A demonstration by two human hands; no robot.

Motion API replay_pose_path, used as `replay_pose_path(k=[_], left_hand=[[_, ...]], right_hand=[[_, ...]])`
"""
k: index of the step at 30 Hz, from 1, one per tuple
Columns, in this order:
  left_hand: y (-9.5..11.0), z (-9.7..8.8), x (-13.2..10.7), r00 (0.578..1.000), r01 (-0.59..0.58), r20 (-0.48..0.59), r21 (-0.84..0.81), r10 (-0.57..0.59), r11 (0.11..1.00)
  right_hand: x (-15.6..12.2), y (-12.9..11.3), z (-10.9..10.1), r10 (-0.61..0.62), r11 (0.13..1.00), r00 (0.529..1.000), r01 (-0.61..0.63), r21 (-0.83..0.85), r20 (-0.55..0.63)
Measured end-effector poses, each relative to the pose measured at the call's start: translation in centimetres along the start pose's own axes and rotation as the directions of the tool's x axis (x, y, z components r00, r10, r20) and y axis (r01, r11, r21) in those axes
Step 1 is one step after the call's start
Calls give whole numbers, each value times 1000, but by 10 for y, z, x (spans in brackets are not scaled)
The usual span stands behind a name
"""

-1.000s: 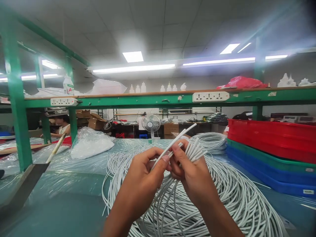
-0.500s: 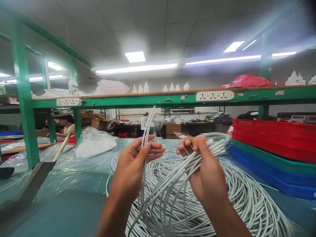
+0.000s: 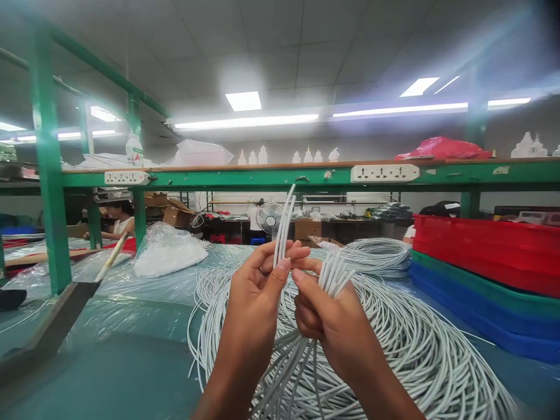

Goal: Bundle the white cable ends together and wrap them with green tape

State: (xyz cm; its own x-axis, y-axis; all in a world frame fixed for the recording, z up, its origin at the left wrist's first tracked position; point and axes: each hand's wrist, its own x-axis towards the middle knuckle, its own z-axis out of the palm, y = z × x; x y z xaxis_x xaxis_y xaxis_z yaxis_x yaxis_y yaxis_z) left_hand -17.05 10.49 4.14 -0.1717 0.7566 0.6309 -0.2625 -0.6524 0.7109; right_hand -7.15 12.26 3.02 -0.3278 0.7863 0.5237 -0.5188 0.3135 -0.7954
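Observation:
My left hand point(image 3: 258, 300) is closed in a pinch on a few white cable ends point(image 3: 283, 224) that stick straight up above its fingers. My right hand point(image 3: 330, 324) sits just right of it, touching it, and grips a bundle of several white cable ends point(image 3: 333, 273) fanning up and right. Both sets of cables run down into a big coil of white cable point(image 3: 420, 350) lying on the green table point(image 3: 109, 373) under my hands.
A second white cable coil point(image 3: 378, 255) lies behind. Stacked red, green and blue trays point(image 3: 485, 274) stand at the right. A clear plastic bag point(image 3: 166, 251) lies at the left by green frame posts point(image 3: 50, 169). A shelf with power strips point(image 3: 385, 172) crosses overhead. Another person point(image 3: 120, 221) sits far left.
My hands have come back together from being apart. My left hand keeps its few separated cables upright; the right hand's bundle has swung from pointing right to nearer upright.

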Motion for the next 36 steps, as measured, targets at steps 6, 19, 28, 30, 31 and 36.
replay_pose_path(k=[6,19,28,30,31,36], left_hand=[[1,4,-2,1000,28,8,30,-28,999],[-5,-8,5,954,82,255,293,-160,953],[-3,-5,4,929,49,318,394,-186,918],[-2,-6,5,927,43,318,442,-202,896],[-2,-7,5,925,42,318,459,-209,888],[-2,-10,6,919,49,310,521,-243,852]], right_hand=[[0,7,-1,-15,1000,1000,15,-27,16],[12,-21,-27,-182,968,928,227,109,-325],[12,-18,-23,-141,973,942,189,134,-305],[13,-16,-24,-136,971,945,188,151,-297],[13,-15,-25,-138,969,946,190,156,-294],[15,-11,-25,-146,968,943,198,152,-299]])
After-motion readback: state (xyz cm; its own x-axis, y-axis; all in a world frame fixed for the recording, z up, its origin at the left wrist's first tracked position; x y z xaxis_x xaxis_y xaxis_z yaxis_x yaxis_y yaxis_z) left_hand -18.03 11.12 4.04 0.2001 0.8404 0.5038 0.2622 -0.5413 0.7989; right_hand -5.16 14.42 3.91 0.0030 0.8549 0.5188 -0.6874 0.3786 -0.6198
